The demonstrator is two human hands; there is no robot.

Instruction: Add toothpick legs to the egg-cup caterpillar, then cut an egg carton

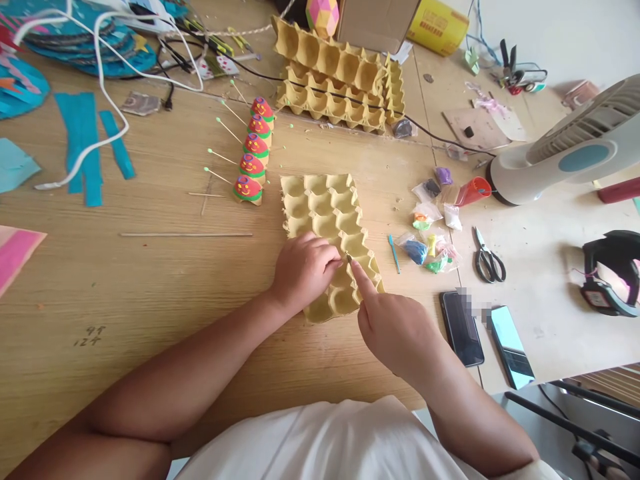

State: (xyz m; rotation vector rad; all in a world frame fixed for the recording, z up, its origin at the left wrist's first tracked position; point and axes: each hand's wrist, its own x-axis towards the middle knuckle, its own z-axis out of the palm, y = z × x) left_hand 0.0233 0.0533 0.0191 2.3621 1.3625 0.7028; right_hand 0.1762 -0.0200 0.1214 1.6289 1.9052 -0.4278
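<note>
A yellow cardboard egg tray (320,203) lies flat on the wooden table (150,280) in front of me. My left hand (303,270) rests on the tray's near part with its fingers curled down on the cardboard. My right hand (395,327) is closed round a thin dark tool (349,257), index finger stretched along it, with the tip touching the tray right beside my left fingers. What the tool is I cannot make out.
A row of painted egg-cup figures (254,153) with green-tipped sticks stands left of the tray. Stacked egg trays (340,80) lie behind. Bags of coloured clay (430,233), scissors (489,261), two phones (463,328), a white fan (575,153) and a thin wooden stick (185,235) surround it.
</note>
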